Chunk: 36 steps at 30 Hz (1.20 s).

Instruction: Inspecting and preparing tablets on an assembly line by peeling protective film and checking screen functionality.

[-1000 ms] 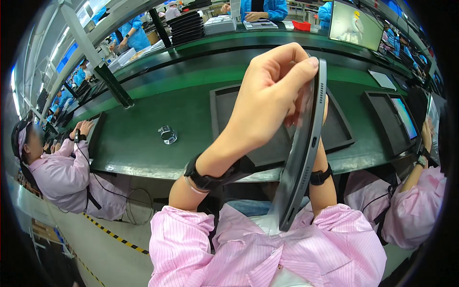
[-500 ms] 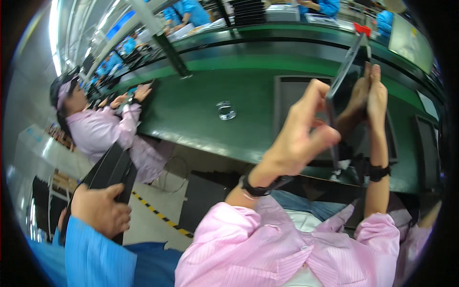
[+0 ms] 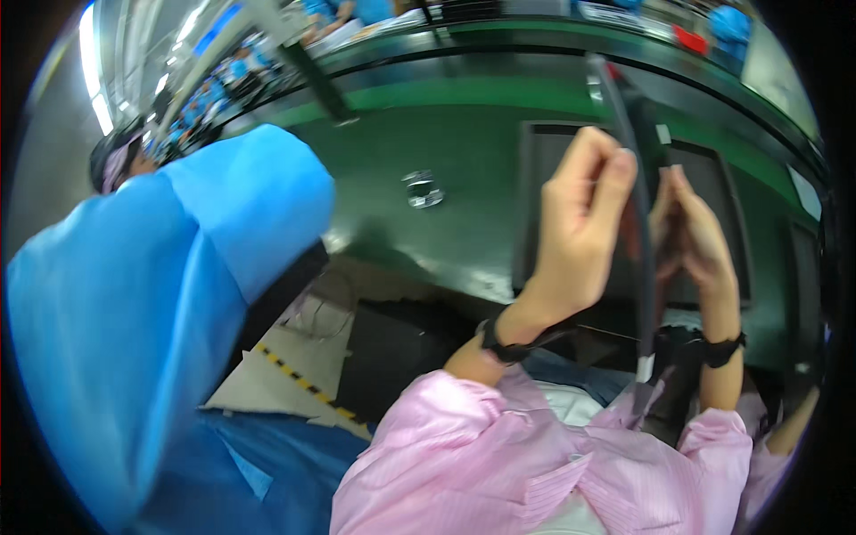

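Observation:
A thin, dark, glossy panel [image 3: 643,294] stands nearly edge-on in front of me, with small white patches along its border. My left hand [image 3: 580,214] is at its left side, thumb and fingertips pinched together close to the edge; what lies between them is too small to make out. My right hand [image 3: 707,236] is on the opposite side, fingers stretched upward against the shiny face, holding the panel up. That hand's reflection shows in the glass. Behind the panel, a shallow dark tray [image 3: 531,201] lies on the green worktable [image 3: 464,241].
A small clear object [image 3: 423,190] rests left of the tray. Close on my left, a co-worker's blue sleeve [image 3: 241,192] reaches over a dark object, partly covering another person [image 3: 120,156]. A green post [image 3: 316,85] rises from the bench; another dark tray [image 3: 805,276] lies at right.
The panel has turned more edge-on. My left thumb and fingers have closed together beside its edge. The blue-sleeved arm has moved up and forward, hiding much of the seated person.

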{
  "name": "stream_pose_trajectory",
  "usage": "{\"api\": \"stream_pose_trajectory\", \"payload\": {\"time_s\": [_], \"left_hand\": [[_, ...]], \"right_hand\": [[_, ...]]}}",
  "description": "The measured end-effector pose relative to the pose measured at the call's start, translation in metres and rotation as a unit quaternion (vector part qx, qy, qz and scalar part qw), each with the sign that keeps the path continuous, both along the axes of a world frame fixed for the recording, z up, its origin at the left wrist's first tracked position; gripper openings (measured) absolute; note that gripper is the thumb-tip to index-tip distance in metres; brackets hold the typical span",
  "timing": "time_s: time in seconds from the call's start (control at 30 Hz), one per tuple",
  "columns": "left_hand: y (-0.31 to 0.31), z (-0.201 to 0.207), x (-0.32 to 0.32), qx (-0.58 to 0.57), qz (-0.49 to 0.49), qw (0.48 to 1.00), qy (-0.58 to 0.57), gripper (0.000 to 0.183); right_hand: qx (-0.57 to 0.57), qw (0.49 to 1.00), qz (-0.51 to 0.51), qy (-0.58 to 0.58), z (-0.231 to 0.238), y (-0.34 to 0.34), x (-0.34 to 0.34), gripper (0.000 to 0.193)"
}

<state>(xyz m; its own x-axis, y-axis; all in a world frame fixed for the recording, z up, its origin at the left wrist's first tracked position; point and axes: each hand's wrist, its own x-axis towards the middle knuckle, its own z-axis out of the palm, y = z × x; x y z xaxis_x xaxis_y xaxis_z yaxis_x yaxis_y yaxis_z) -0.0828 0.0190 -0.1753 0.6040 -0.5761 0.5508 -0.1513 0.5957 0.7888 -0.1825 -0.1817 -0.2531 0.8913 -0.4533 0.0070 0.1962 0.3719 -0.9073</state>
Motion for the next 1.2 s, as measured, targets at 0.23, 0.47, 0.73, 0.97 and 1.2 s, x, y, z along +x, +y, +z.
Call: {"api": "stream_pose_trajectory", "payload": {"time_s": [0.23,0.47,0.73,0.97,1.2], "left_hand": [[-0.028,0.007,-0.012,-0.038,-0.102,0.992,0.069,0.019],[-0.041,0.007,-0.016,-0.032,-0.127,0.988,0.085,0.021],[-0.009,0.017,-0.005,0.025,-0.099,0.994,-0.041,0.012],[0.007,-0.004,-0.01,0.147,-0.153,0.975,-0.07,0.022],[0.03,-0.023,-0.012,0.302,-0.387,0.852,0.182,0.06]], "right_hand": [[0.204,0.976,0.0,0.075,0.006,0.048,-0.012,0.038],[0.255,0.912,0.286,-0.147,0.006,0.053,-0.017,0.043],[-0.037,0.983,-0.176,-0.023,0.024,0.04,-0.03,0.036],[-0.193,0.93,-0.304,-0.079,0.058,0.039,-0.077,0.03],[0.101,0.98,-0.17,0.006,0.067,0.028,-0.103,0.028]]}}
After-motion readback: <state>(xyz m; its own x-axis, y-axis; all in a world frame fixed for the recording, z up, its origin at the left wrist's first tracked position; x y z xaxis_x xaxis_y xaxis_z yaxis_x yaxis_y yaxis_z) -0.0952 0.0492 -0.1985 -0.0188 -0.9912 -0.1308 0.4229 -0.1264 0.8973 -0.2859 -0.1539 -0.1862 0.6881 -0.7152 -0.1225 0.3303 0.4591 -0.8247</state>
